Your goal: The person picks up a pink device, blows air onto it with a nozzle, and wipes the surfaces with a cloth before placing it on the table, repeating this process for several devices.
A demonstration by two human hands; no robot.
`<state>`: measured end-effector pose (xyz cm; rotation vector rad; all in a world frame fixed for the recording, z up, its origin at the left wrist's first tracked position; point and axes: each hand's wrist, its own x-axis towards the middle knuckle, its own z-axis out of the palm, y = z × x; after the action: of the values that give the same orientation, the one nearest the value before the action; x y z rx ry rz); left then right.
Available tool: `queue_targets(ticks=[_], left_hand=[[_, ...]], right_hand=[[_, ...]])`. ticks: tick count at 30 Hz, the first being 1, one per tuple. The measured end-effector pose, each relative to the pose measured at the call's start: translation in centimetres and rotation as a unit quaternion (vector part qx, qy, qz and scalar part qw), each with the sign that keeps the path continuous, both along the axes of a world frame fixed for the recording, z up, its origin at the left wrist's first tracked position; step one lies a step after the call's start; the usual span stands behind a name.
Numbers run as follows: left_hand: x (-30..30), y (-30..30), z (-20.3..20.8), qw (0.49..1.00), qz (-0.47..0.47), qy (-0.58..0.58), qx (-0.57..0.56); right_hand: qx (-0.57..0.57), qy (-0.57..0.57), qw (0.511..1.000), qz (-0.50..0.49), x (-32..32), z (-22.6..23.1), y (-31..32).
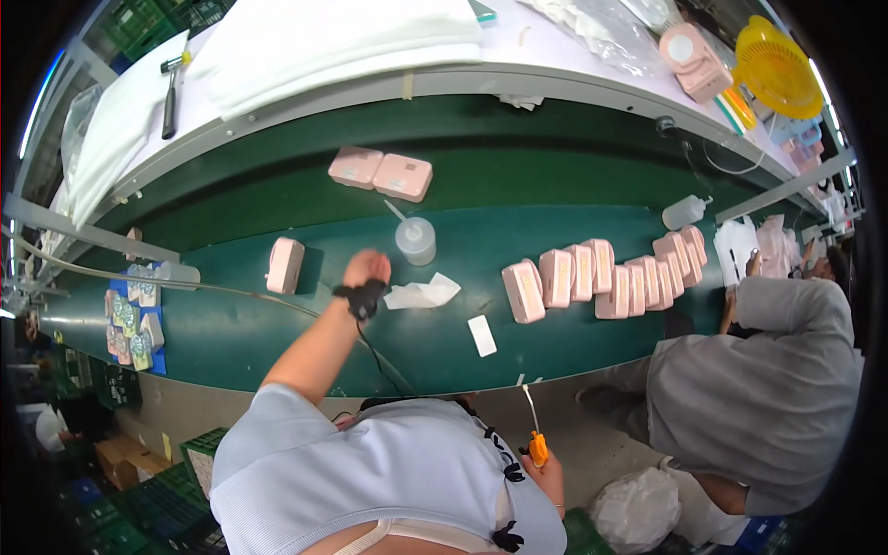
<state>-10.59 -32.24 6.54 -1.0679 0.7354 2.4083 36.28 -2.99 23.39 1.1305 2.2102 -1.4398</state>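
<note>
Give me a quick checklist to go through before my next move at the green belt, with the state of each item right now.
1. Left hand out over the green belt, near the crumpled white cloth: ok.
2. Left hand empty: cannot tell, the fingers are turned away from the camera.
3. Right hand holds the orange-handled tool: ok, though it is low, off the belt.
4. Small clear bottle upright beside the left hand: ok.
5. Row of pink cases standing within reach on the right: ok.
6. Single pink case on the left stands apart from the left hand, untouched: ok.
</note>
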Motion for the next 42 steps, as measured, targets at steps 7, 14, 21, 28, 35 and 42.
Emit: queue_targets(ticks=[7,14,21,28,35,42], left_hand=[[-15.8,4.4,-3.3,0.987,-0.139,-0.029,-0.079],[-20.3,8.6,-6.5,0.974,-0.220,0.043,-0.024],[-13.8,9.0,3.2,0.985,-0.162,0.061,0.019],[-4.1,-7.6,9.2,0.699,-0.285,0.296,-0.585],[0.5,-11.1,12.3,0.379,-0.347,0.182,-0.839],[-4.3,-1.8,15.7,0.383,-0.269,0.381,-0.797]], right_hand=[[0.027,-0.028,0.999,-0.002,-0.4,0.5,-2.9],[0.007,-0.031,0.999,-0.028,2.2,-0.6,-4.9],[0.024,-0.045,0.998,-0.029,0.3,-0.1,-4.7],[0.023,0.002,0.999,0.041,-0.6,-2.0,-2.8],[0.040,-0.033,0.997,0.061,-5.0,1.9,-3.3],[0.075,-0.042,0.996,0.038,-2.5,1.0,-3.1]])
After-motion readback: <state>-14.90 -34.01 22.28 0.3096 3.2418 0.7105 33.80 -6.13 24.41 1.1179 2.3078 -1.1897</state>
